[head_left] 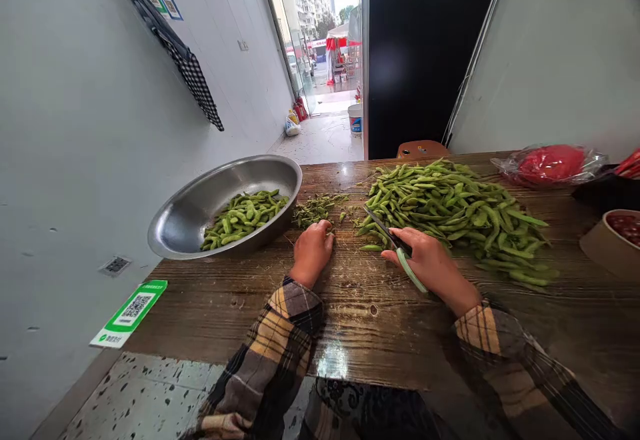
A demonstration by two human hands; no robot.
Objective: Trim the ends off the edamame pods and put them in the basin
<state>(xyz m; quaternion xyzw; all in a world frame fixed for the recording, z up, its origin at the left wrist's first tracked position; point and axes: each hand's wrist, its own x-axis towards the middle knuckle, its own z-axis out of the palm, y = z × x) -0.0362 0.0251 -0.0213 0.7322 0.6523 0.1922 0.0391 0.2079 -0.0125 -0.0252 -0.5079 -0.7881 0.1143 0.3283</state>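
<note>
My right hand (429, 261) holds a pair of scissors (413, 276) with pale green handles, the dark blades pointing up and left to the edge of a big heap of green soybean pods (445, 203). My left hand (312, 251) rests on the table with its fingers curled in; whatever they may hold is hidden. Just beyond it lies a small pile of green trimmings (320, 209). Left of that stands a wide steel basin (175, 227), tilted, with more soybean pods (245, 217) gathered in its lower part.
The dark wooden table (350, 307) carries a green QR-code card (134, 313) at its left edge. On the right are a red thing in clear plastic (553, 163) and a tub of red contents (607, 243). An orange stool (423, 149) stands behind the table, near an open doorway.
</note>
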